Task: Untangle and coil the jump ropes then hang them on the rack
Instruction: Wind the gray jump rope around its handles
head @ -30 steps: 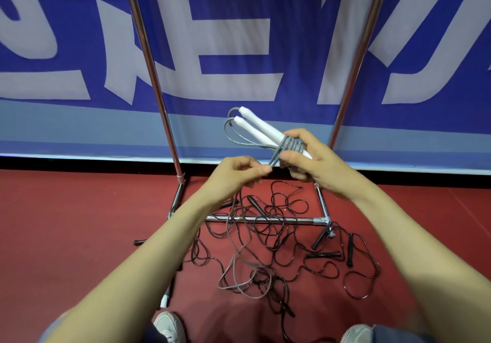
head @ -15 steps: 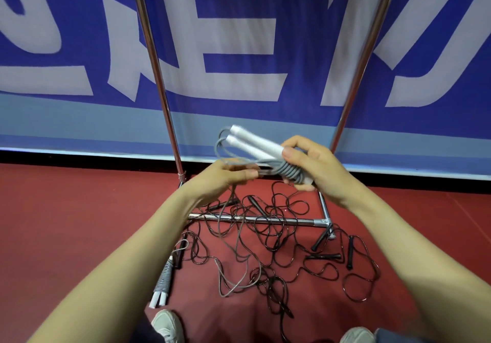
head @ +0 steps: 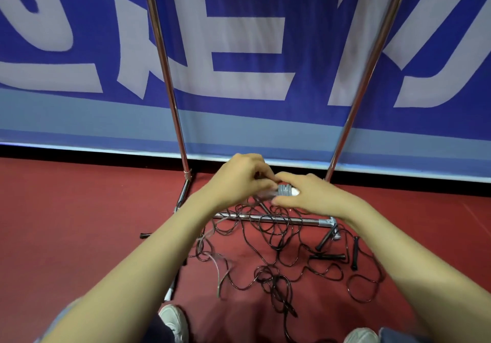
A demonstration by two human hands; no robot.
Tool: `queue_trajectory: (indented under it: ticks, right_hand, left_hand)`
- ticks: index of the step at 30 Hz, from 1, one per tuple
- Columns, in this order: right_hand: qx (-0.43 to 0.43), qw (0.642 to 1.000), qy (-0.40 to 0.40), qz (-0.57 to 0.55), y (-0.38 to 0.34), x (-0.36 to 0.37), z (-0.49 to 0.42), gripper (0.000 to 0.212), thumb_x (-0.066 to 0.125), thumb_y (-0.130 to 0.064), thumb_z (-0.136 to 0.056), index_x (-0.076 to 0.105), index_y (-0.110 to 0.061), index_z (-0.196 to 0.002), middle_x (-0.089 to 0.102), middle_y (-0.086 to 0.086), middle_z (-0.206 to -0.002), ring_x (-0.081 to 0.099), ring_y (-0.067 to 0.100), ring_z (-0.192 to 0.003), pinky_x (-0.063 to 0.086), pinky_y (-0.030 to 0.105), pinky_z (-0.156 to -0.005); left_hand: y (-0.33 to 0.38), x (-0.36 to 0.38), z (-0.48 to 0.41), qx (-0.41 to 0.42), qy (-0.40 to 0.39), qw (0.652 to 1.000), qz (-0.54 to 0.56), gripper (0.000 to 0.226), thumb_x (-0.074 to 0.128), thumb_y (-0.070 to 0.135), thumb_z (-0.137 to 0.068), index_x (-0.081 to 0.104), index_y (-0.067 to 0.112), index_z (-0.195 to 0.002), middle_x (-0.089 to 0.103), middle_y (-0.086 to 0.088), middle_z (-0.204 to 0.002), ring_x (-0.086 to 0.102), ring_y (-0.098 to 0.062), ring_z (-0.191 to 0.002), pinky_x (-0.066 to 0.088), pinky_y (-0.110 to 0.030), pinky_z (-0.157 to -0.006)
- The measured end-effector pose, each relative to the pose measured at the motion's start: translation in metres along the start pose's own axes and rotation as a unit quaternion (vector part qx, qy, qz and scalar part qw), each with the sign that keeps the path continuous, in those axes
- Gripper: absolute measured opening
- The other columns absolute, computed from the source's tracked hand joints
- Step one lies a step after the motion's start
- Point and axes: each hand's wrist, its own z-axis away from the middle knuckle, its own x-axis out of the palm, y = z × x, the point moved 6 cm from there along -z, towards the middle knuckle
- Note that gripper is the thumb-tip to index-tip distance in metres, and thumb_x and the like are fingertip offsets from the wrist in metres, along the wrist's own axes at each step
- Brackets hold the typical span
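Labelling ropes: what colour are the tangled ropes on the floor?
The tangled ropes are black, handles too; head view shows it.

My left hand point(head: 239, 180) and right hand point(head: 308, 196) meet before me, holding the wound rope point(head: 285, 190) between them. Beneath, the tangled ropes point(head: 279, 252) lie on the floor point(head: 79, 223), across the base bar point(head: 295, 220) of the rack point(head: 170, 98) and toward my shoes point(head: 174, 321). Its uprights point(head: 372, 63) rise left and right, the banner point(head: 252, 50) behind them
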Motion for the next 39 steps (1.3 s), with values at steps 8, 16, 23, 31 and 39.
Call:
queue_trajectory:
  ticks: [8,16,23,31,39]
  right_hand:
    - [-0.01,0.957,0.279,0.075,0.014,-0.045,0.004,0.032,0.056,-0.045,-0.092,0.051,-0.031,-0.121,0.065,-0.002,-0.109,0.06,0.029,-0.095,0.046,0.038,-0.078]
    - [-0.003,0.943,0.32,0.09,0.016,-0.054,0.011,0.038,0.056,-0.045,-0.093,0.049,-0.03,-0.127,0.063,-0.003,-0.114,0.058,0.03,-0.094,0.041,0.035,-0.074]
    - [0.046,0.948,0.303,0.083,0.023,-0.049,0.002,0.038,0.052,-0.045,-0.096,0.047,-0.025,-0.128,0.063,0.003,-0.115,0.058,0.034,-0.097,0.044,0.039,-0.077]
    - [-0.005,0.946,0.32,-0.048,0.014,-0.054,0.007,0.03,0.06,-0.038,-0.093,0.051,-0.029,-0.12,0.058,-0.004,-0.088,0.05,0.017,-0.071,0.041,0.033,-0.065]
    - [-0.05,0.906,0.211,-0.365,0.004,-0.055,0.009,0.027,0.068,-0.018,-0.088,0.056,-0.019,-0.112,0.049,-0.004,-0.065,0.041,0.013,-0.043,0.032,0.021,-0.04]
  left_hand:
    - [-0.001,0.031,0.014,-0.242,-0.138,0.877,0.391,0.031,0.043,0.026,-0.102,0.058,0.001,-0.111,0.071,-0.01,-0.09,0.059,-0.014,-0.063,0.05,-0.027,-0.066]
    - [-0.017,0.008,0.007,-0.222,0.027,0.917,0.332,0.009,0.066,0.019,-0.089,0.073,0.015,-0.084,0.073,0.002,-0.079,0.068,-0.008,-0.08,0.05,-0.028,-0.089]
    - [-0.005,-0.016,0.003,-0.149,0.182,0.952,0.193,0.011,0.064,0.021,-0.091,0.07,0.016,-0.083,0.065,0.004,-0.066,0.058,-0.001,-0.054,0.05,-0.017,-0.071]
    - [-0.015,0.022,0.01,-0.314,0.005,0.774,0.55,0.008,0.064,0.012,-0.089,0.07,0.007,-0.09,0.07,0.0,-0.073,0.057,-0.005,-0.056,0.053,-0.02,-0.063]
    - [-0.013,0.015,0.001,-0.187,0.043,0.902,0.388,0.02,0.063,0.026,-0.091,0.064,0.01,-0.08,0.052,0.001,-0.061,0.038,-0.007,-0.052,0.032,-0.016,-0.053]
